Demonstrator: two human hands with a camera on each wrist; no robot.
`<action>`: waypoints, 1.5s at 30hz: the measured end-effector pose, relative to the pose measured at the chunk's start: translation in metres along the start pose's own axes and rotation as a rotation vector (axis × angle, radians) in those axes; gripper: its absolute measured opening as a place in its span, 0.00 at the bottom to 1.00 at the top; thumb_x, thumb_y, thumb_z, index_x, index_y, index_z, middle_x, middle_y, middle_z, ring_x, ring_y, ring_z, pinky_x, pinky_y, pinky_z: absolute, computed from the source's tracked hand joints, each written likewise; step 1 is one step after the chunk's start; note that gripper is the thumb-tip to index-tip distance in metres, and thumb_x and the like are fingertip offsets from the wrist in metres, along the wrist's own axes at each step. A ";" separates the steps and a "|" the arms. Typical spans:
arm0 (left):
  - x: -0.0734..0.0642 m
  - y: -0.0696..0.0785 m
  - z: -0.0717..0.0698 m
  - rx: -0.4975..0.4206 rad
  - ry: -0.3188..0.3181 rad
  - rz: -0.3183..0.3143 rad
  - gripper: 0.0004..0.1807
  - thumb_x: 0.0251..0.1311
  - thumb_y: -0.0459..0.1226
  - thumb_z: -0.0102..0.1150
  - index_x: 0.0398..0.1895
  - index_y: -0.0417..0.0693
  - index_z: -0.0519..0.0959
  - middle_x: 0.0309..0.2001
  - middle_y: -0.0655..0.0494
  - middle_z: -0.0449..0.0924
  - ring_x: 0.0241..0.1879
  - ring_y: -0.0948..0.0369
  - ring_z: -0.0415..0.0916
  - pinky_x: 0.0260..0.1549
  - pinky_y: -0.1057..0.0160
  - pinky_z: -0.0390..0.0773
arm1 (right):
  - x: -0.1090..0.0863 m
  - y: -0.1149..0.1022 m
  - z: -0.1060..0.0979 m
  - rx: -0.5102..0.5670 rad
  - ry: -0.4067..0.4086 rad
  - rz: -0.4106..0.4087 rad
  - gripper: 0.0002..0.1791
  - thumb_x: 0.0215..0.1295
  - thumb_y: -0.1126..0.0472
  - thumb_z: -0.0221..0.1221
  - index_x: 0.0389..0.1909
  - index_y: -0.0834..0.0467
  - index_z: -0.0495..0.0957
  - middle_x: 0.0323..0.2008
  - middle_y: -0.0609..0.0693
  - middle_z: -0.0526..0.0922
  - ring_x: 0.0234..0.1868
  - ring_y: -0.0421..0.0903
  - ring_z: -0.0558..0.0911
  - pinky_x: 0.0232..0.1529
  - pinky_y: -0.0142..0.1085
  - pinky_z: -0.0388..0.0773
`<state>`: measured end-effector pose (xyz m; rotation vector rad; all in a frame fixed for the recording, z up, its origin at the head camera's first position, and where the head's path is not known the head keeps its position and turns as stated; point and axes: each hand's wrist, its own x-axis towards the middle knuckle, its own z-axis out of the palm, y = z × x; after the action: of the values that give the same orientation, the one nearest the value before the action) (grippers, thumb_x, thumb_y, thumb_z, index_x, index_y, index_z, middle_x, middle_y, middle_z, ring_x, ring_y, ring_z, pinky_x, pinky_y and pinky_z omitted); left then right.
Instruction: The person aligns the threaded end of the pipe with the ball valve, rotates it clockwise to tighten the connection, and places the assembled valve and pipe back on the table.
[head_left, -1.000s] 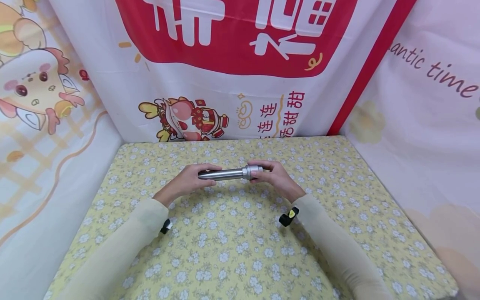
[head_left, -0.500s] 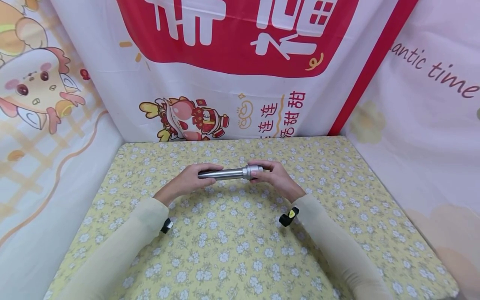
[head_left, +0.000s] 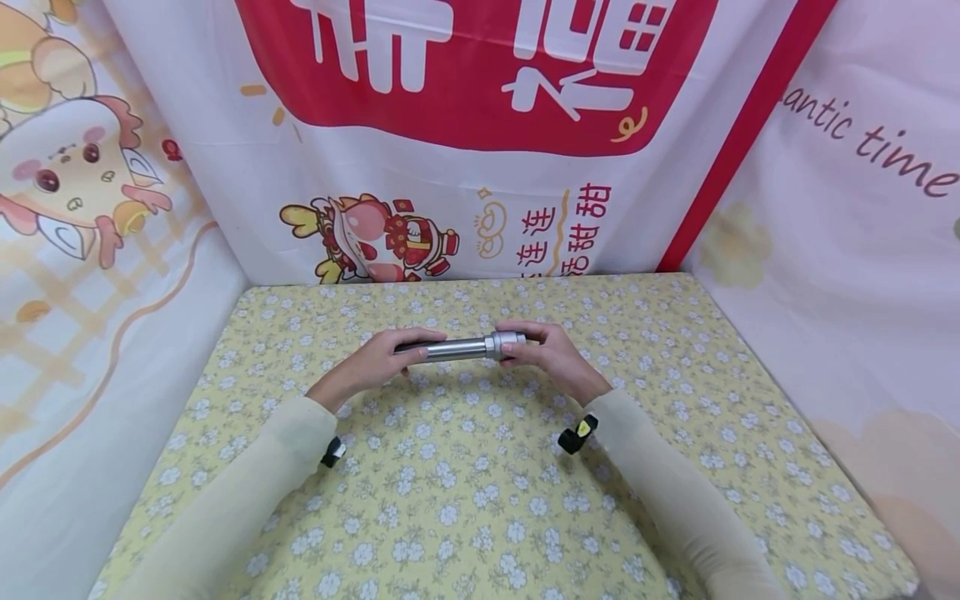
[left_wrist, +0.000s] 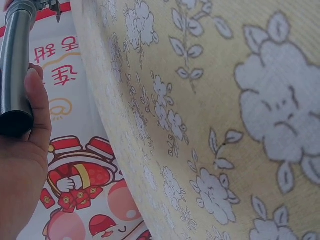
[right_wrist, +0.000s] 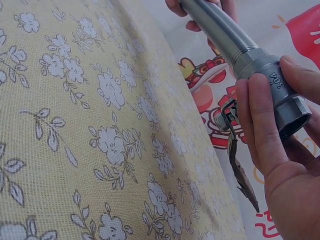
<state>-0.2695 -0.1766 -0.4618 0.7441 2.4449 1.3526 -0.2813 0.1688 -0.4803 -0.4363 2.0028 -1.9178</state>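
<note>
Between the two hands a steel pipe (head_left: 459, 349) joined to a ball valve (head_left: 507, 340) is held almost level over the cloth. My left hand (head_left: 378, 358) grips the pipe near its free end, thumb on the near side. The round dark end of that pipe (left_wrist: 16, 120) shows in the left wrist view. My right hand (head_left: 555, 357) holds the valve body, its fingers and thumb around it. In the right wrist view the valve (right_wrist: 274, 80) carries a raised "304" mark, and its flat lever handle (right_wrist: 241, 172) hangs down towards the table.
A yellow flowered cloth (head_left: 450, 500) covers the table. Behind it hangs a white and red printed curtain (head_left: 450, 167), with printed fabric walls (head_left: 825, 250) at both sides. Black straps with small devices (head_left: 577, 433) sit at both wrists.
My left hand shifts its fingers slightly on the pipe: the thumb moves up and another finger shows beneath. The pipe, valve and right hand stay in place.
</note>
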 end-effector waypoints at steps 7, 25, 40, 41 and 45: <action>0.000 0.001 0.001 0.004 0.008 0.011 0.21 0.84 0.40 0.56 0.75 0.56 0.80 0.64 0.42 0.83 0.43 0.36 0.79 0.39 0.43 0.84 | -0.001 0.000 0.000 0.009 0.000 0.003 0.27 0.72 0.55 0.73 0.70 0.52 0.83 0.68 0.58 0.81 0.52 0.55 0.91 0.69 0.59 0.80; 0.000 -0.001 0.003 0.005 0.012 0.019 0.22 0.82 0.36 0.59 0.75 0.50 0.79 0.72 0.41 0.80 0.53 0.45 0.82 0.49 0.54 0.82 | 0.001 0.003 -0.001 0.015 -0.008 -0.018 0.26 0.75 0.58 0.71 0.71 0.55 0.82 0.68 0.60 0.79 0.53 0.54 0.90 0.63 0.52 0.86; 0.000 -0.001 0.003 0.004 0.024 0.015 0.23 0.79 0.34 0.63 0.74 0.52 0.80 0.73 0.43 0.79 0.59 0.49 0.83 0.54 0.53 0.84 | 0.002 0.004 0.000 0.023 -0.001 -0.021 0.26 0.73 0.58 0.72 0.70 0.56 0.82 0.68 0.60 0.80 0.53 0.54 0.90 0.66 0.59 0.82; 0.000 -0.001 0.003 0.004 0.025 0.015 0.23 0.79 0.34 0.63 0.74 0.53 0.81 0.73 0.44 0.79 0.59 0.50 0.83 0.55 0.53 0.84 | 0.002 0.004 0.000 0.023 -0.002 -0.019 0.26 0.73 0.59 0.72 0.70 0.56 0.82 0.68 0.60 0.80 0.53 0.54 0.90 0.66 0.59 0.82; 0.000 -0.001 0.002 -0.002 0.030 0.006 0.24 0.77 0.34 0.65 0.73 0.57 0.82 0.73 0.46 0.79 0.61 0.49 0.83 0.56 0.51 0.84 | 0.003 0.005 -0.001 0.025 -0.001 -0.013 0.26 0.73 0.58 0.72 0.70 0.56 0.82 0.68 0.60 0.80 0.53 0.55 0.90 0.66 0.58 0.82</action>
<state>-0.2690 -0.1750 -0.4640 0.7359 2.4663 1.3775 -0.2842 0.1685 -0.4852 -0.4454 1.9781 -1.9478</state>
